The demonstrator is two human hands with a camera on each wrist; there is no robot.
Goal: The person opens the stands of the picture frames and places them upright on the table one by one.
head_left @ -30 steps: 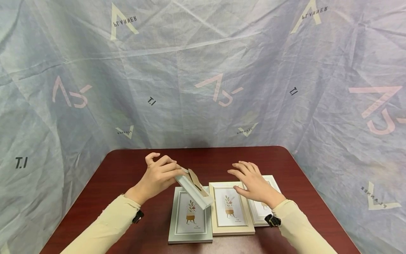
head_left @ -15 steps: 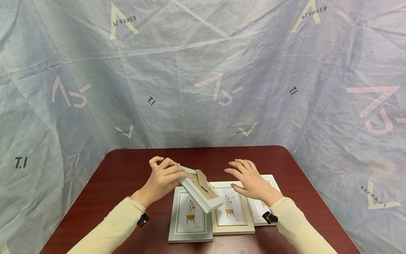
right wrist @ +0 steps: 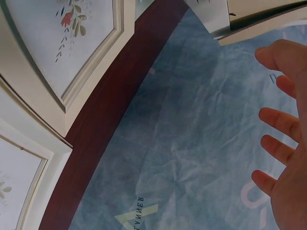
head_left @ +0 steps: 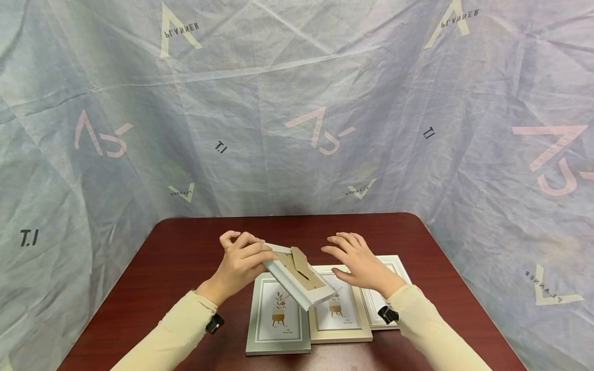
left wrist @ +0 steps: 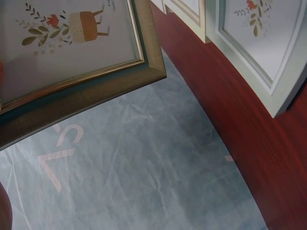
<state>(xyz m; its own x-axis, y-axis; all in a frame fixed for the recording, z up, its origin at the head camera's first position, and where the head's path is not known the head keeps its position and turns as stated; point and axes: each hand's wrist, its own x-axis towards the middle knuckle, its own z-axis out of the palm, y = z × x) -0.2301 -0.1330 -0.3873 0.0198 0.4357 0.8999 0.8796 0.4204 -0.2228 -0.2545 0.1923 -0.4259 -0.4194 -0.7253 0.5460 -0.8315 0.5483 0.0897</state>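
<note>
The held frame (head_left: pixel 298 278), tilted above the cream frame (head_left: pixel 341 336), is gripped along one edge by the left hand (head_left: pixel 242 263); nothing is held by the loosely parted fingers of the right hand (head_left: pixel 361 264). If that one-sided grip slipped, the cream frame could be struck.

Held frame (head_left: pixel 301 278): its front was out of sight in the head view; the left wrist view cut it off toward nine and twelve o'clock.
Left hand (head_left: pixel 243 264): only slivers showed near nine o'clock in the left wrist view.
Right hand (head_left: pixel 362 265): was cut off at three o'clock in the right wrist view.
Grey-green frame (head_left: pixel 278 348): its one o'clock corner was covered.
Cream frame (head_left: pixel 341 336): its eleven o'clock corner was covered.
Captions (head_left: pixel 288 331): were too small to read.
</note>
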